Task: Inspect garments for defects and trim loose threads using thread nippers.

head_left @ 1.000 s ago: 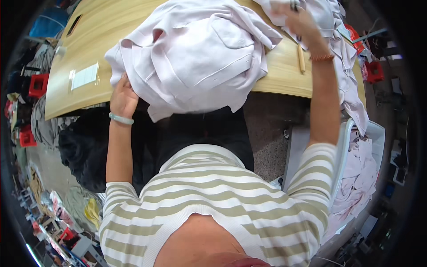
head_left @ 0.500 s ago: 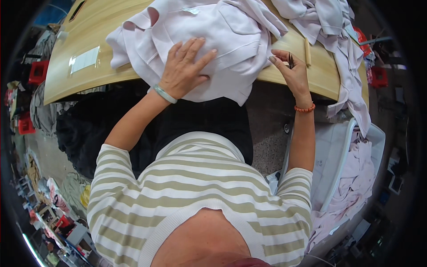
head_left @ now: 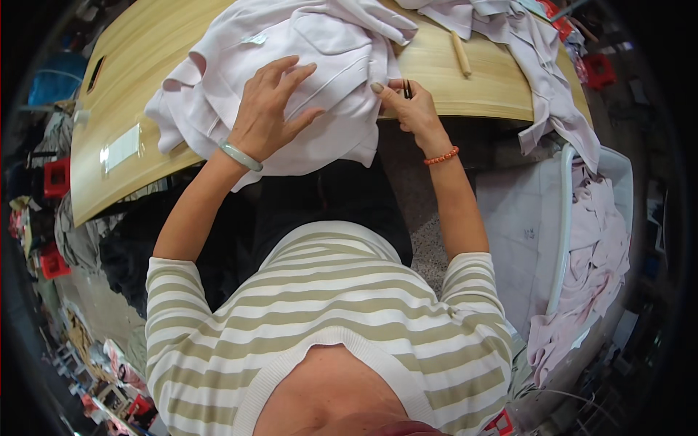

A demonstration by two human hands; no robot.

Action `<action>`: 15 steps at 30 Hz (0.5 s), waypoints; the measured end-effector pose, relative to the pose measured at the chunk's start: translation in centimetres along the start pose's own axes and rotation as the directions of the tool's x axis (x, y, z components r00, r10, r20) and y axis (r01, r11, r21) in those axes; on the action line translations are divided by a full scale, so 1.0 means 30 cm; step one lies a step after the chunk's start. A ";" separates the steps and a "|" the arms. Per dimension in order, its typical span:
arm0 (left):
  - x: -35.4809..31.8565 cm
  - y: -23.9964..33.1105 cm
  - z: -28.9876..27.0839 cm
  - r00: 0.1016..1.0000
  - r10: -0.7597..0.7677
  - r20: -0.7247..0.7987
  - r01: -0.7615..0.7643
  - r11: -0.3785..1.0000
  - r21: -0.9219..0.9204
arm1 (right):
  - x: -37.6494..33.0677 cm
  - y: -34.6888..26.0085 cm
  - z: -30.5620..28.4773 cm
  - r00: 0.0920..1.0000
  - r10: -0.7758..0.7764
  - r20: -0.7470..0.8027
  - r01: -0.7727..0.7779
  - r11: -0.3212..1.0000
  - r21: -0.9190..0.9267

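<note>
The pale lilac garment lies crumpled on the near edge of the wooden desk, and part of it hangs over that edge toward the person. The left hand rests flat on top of the garment with the fingers spread apart; I think it presses the cloth down so that it does not slide. The right hand, just beside the garment's right side, is pinched closed on a small dark tool, maybe thread snips, and it also touches the fabric's edge there. The garment looks like a shirt, with a patch pocket and stitched seams facing up, and it has many soft folds. Beyond the garment, a wooden stick lies on the desk, and more lilac cloth hangs off the desk's right end.
</note>
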State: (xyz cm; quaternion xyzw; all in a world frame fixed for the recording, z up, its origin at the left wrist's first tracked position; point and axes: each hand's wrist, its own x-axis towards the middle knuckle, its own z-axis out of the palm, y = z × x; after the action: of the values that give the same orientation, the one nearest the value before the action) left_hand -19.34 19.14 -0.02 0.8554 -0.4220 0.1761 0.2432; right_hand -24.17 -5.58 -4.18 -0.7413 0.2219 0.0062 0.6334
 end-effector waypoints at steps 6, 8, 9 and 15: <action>0.175 0.089 0.063 0.985 0.125 0.120 -0.098 0.974 -0.205 | 0.016 0.077 -0.023 0.971 0.035 0.237 -0.171 0.792 0.587; 0.173 0.149 0.072 0.979 0.056 0.196 0.003 0.957 -0.289 | -0.013 0.022 -0.023 0.974 0.012 0.227 -0.155 0.765 0.625; 0.168 0.174 0.074 0.960 -0.020 0.280 0.122 0.928 -0.353 | -0.027 -0.023 -0.026 0.977 -0.109 0.185 -0.038 0.760 0.648; 0.152 0.163 0.062 0.993 -0.112 -0.025 0.100 0.952 -0.291 | -0.032 -0.230 0.013 0.907 -0.386 0.170 0.237 0.799 0.552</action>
State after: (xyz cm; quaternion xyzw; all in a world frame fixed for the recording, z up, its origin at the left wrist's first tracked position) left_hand -20.46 12.62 2.06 0.8284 -0.3915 0.1168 0.3832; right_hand -22.60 -4.23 2.48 -0.5607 -0.0007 -0.0567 0.8261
